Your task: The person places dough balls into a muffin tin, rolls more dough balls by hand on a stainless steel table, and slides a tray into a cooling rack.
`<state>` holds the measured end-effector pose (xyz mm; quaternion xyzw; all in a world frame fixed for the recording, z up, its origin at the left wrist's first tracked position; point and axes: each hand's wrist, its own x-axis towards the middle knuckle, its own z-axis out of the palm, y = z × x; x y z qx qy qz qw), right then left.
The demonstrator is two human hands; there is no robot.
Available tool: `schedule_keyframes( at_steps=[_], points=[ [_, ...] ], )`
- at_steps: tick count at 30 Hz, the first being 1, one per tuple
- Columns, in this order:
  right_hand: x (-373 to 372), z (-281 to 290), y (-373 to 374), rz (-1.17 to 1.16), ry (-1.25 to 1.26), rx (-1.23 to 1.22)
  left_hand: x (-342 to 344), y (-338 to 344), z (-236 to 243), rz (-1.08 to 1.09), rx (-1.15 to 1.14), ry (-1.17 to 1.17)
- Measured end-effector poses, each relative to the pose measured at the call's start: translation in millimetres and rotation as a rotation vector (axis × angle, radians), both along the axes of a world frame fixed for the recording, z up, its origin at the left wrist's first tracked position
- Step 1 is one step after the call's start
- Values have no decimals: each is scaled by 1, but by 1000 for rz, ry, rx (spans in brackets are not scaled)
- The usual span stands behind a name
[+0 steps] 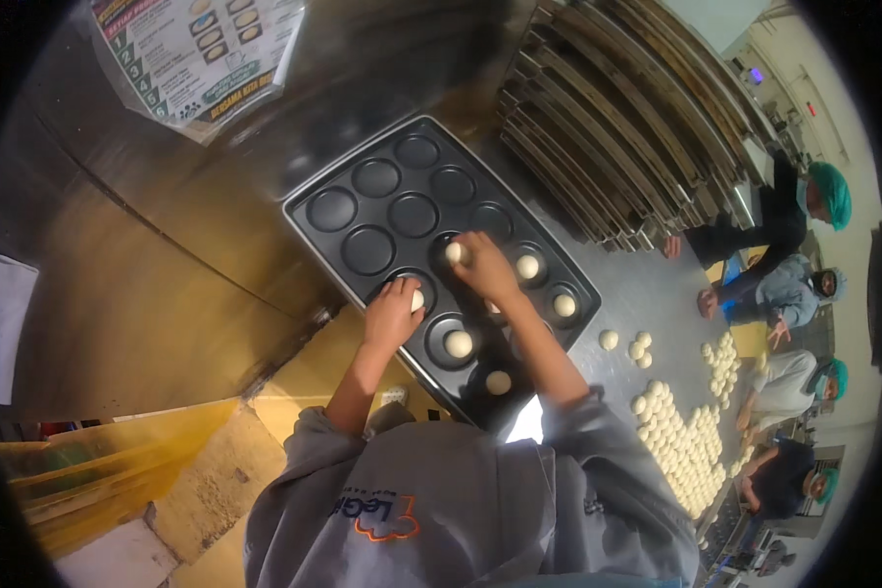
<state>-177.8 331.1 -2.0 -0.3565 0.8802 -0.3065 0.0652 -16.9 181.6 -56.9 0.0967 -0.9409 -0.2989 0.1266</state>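
Note:
A dark baking tray [361,253] with round wells lies before me. My left hand [390,312] is closed round a pale dough ball [417,300] at a well on the tray's near left side. Further in, my right hand [484,267] grips another dough ball [455,253] over a middle well. Single dough balls rest in several near and right wells, among them one in a near well [459,344] and one by the right rim [564,306]. One more is partly covered by my right forearm. The far wells hold nothing.
Many dough balls [684,446] cover the metal table [612,377] to the right. A tall stack of trays [608,122] stands at the far right. Several people in green caps [829,196] work along the table. A metal wall with a poster [206,59] rises at the left.

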Motion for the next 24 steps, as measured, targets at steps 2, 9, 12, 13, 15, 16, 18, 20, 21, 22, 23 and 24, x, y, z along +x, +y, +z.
schedule_keyframes(
  at_steps=[2,9,12,13,15,16,18,20,21,22,23,24],
  points=[
    [-9,-21,-13,-17,35,112,-1,-2,3,-18,6,-12],
    [35,-33,18,-177,260,74,-4,-5,11,-70,-23,-3],
    [75,-13,92,-329,193,16,-3,-7,12,-68,-34,-25],
    [85,-15,131,-425,136,16,-4,-6,15,-76,-38,-43],
    [108,-36,226,-528,296,6,-5,-4,15,-102,-47,2],
    [129,-44,271,-654,276,6,-4,-5,10,-104,-56,24],
    [185,-65,358,-952,180,5,-6,-1,12,-118,-48,46],
    [246,-88,417,-1224,31,94,-7,2,16,-129,-63,39],
    [271,-97,430,-1329,-43,189,-6,2,16,-128,-74,32],
    [288,-108,430,-1379,-4,278,-6,1,15,-127,-81,18],
    [303,-120,425,-1428,35,366,-5,0,14,-130,-85,26],
    [315,-132,421,-1472,72,457,-4,-1,10,-130,-89,34]
  ],
)
